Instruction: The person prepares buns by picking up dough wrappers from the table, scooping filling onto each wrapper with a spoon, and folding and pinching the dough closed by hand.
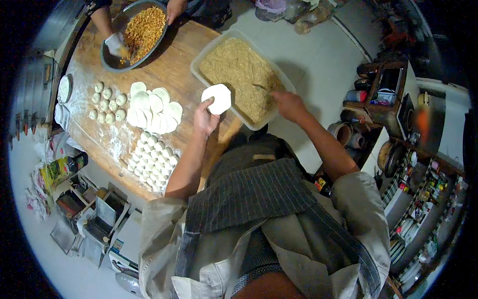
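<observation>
A flat round dough wrapper (217, 98) lies in my left hand (205, 117), with the thumb pressed on its edge. My right hand (289, 105) is closed on a spoon (261, 87), whose tip is in the tan filling (234, 67). That filling fills a rectangular plastic tub (195, 65) at the table's right edge. Left of my left hand, overlapping wrappers (155, 108) lie on the wooden table (191, 42). Nearer to me are rows of small white dough pieces (152, 162), and farther left stand several round filled buns (108, 103).
Across the table, another person's gloved hand (115, 45) reaches into a dark bowl (106, 61) of yellow pieces, and their other hand (175, 10) holds its rim. Shelves with jars and dishes (423, 214) stand at the right. Metal equipment (102, 222) stands at lower left.
</observation>
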`<state>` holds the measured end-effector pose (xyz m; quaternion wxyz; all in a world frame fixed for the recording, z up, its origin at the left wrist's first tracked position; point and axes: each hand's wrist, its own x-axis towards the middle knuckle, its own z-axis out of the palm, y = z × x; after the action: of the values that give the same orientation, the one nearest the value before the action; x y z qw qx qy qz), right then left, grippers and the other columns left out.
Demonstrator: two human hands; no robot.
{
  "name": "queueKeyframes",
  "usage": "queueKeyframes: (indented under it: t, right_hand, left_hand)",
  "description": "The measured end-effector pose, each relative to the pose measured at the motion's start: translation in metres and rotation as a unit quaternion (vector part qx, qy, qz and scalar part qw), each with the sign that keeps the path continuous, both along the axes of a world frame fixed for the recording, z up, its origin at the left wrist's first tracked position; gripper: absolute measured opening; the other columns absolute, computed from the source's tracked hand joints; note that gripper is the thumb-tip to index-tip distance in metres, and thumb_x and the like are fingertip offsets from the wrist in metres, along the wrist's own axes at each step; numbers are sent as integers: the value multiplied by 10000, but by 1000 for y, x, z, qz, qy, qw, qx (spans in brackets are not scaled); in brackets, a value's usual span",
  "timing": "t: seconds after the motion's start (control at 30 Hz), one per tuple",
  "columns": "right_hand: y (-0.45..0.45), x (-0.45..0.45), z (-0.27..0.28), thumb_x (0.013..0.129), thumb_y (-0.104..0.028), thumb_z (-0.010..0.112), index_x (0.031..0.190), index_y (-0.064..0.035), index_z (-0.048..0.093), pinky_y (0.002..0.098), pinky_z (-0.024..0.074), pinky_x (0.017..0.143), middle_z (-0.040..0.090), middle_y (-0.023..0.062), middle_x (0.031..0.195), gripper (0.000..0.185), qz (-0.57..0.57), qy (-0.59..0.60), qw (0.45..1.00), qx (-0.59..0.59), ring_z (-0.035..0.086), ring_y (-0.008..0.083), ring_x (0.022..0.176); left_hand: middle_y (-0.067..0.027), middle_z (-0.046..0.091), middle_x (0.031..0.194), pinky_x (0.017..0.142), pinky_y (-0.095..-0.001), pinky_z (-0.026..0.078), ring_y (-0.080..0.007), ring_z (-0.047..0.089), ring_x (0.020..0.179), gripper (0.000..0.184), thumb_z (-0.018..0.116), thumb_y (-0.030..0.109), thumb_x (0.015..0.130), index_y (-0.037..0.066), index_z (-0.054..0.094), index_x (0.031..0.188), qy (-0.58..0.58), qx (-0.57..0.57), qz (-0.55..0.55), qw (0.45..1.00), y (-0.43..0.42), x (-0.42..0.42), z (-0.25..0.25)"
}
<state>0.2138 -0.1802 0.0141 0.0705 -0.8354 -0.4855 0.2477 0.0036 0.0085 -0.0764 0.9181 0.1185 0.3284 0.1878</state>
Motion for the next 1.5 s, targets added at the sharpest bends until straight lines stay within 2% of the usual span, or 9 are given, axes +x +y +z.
queueKeyframes:
  t: [0.23,0.3,0.43,0.5,0.6,0.7,1.03,1.33,1.5]
  right_hand:
    - [-15,-11,-23,873,-211,497,1004,-26,622,489,504,786,653,209,968,259,-26,77,994,-69,632,388,907]
    - [-27,-16,-28,878,-168,500,1016,-15,642,480,497,784,655,208,954,251,-94,215,968,92,633,387,884]
    - [-29,-28,2,868,-133,509,1054,-9,646,461,496,775,652,211,945,262,-163,312,932,84,633,377,884]
    - [-24,-33,17,892,-132,520,1130,-76,627,353,493,652,668,154,950,267,-232,386,892,38,649,257,790]
    - [-21,-44,18,864,-90,511,1145,-112,632,351,504,612,659,141,897,307,-11,85,968,236,642,271,745]
    - [-22,-43,8,806,-33,509,1168,-143,626,386,514,609,632,124,852,396,43,-24,965,258,624,298,721]
    - [-13,2,20,833,-109,476,1248,-175,568,442,526,620,622,110,949,430,164,23,972,166,627,329,699]
    - [18,72,-43,875,-85,484,1116,-48,615,471,491,644,611,237,834,276,24,33,971,237,596,416,737]
    - [11,68,-56,765,-31,548,1107,-50,608,493,508,683,638,245,854,348,57,90,991,82,627,420,787]
  left_hand:
    - [-188,574,1211,966,-407,486,-284,591,1096,411,520,75,891,-76,432,1263,35,5,21,999,-1,2,9]
    - [-195,576,1205,970,-409,484,-289,593,1093,400,517,85,902,-85,435,1255,42,23,-4,999,-1,1,12]
    - [-148,618,1161,937,-390,502,-265,627,1032,392,536,197,911,-43,491,1218,65,42,-36,996,-10,8,27]
    - [-148,618,1162,939,-393,500,-266,628,1029,391,521,220,921,-35,495,1217,64,24,-38,997,-21,17,51]
    - [-146,621,1158,953,-395,489,-267,621,1042,385,477,275,952,-11,509,1207,35,-5,-45,998,-29,23,64]
    - [-166,596,1153,988,-425,456,-291,579,1088,331,407,247,989,-16,502,1165,-79,-112,3,991,-35,32,94]
    - [-175,586,1124,952,-434,487,-290,599,1011,266,506,10,904,-40,490,1165,11,-87,167,982,-51,39,67]
    - [-183,553,1209,938,-430,503,-298,581,1088,381,483,66,913,-37,411,1271,22,-42,228,972,-49,19,55]
    - [-168,551,1228,927,-422,506,-297,577,1096,405,495,80,886,-32,430,1270,83,-60,255,961,-75,13,59]
